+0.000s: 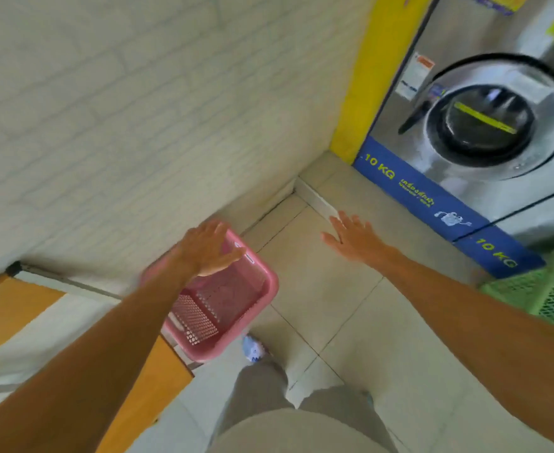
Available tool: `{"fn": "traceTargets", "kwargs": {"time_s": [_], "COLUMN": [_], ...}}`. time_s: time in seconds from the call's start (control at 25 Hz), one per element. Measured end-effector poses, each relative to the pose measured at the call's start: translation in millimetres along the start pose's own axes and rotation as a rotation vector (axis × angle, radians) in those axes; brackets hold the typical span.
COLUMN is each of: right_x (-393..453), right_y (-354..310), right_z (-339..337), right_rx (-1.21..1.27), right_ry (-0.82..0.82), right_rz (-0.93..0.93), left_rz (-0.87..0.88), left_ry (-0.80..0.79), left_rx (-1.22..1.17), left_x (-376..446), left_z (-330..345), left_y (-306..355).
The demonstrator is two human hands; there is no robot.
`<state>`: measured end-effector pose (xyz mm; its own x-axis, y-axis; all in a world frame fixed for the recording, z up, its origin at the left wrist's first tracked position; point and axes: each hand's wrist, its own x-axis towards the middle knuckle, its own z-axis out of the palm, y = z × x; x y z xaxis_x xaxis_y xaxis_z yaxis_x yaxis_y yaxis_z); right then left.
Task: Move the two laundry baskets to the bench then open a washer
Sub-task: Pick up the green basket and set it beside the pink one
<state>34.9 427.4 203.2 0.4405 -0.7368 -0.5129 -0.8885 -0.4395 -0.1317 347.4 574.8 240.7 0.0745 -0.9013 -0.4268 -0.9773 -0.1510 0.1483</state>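
Both arms of the person reach forward and down, bare to above the elbow, and neither hand holds anything. The left hand (208, 248) is spread flat with the palm turned down and the fingers together, pointing away from the body; it hovers above the far rim of the pink basket (236, 308), and it is not possible to tell if it touches the rim. This basket is empty and sits tilted at the end of the bench (14, 308), which has orange and white stripes and stands along the white brick wall (138, 109). The right hand (352, 235) is also open, fingers stretched wide and a little apart, palm down over the tiled floor (350, 305), well apart from the pink basket. At the right edge a green basket (546, 289) shows only in part, close beside the right forearm. The washer (497, 109) stands in the upper right, its round door closed, with a blue strip reading "10 KG" under it. Two legs in grey trousers and one shoe (252, 349) appear at the bottom.
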Motion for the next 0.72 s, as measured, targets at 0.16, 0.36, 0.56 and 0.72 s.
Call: {"fn": "traceTargets", "kwargs": {"time_s": [0.16, 0.36, 0.56, 0.72], "right_x": [-111, -281, -413, -476], "right_y": [117, 280, 391, 464], "right_z": [22, 66, 95, 123], "right_rx": [0.149, 0.424, 0.475, 0.575], "right_ry": [0.038, 0.196, 0.266, 0.336], "right_rz": [0.183, 0.534, 0.644, 0.802], "left_rz": [0.171, 0.348, 0.622, 0.753], "left_ry": [-0.037, -0.017, -0.015, 0.009], "left_rx": [0.151, 0.082, 0.097, 0.157], "left_x": [20, -3, -28, -21], "left_z": [-2, 27, 62, 76], "left_y": [146, 382, 570, 661]}}
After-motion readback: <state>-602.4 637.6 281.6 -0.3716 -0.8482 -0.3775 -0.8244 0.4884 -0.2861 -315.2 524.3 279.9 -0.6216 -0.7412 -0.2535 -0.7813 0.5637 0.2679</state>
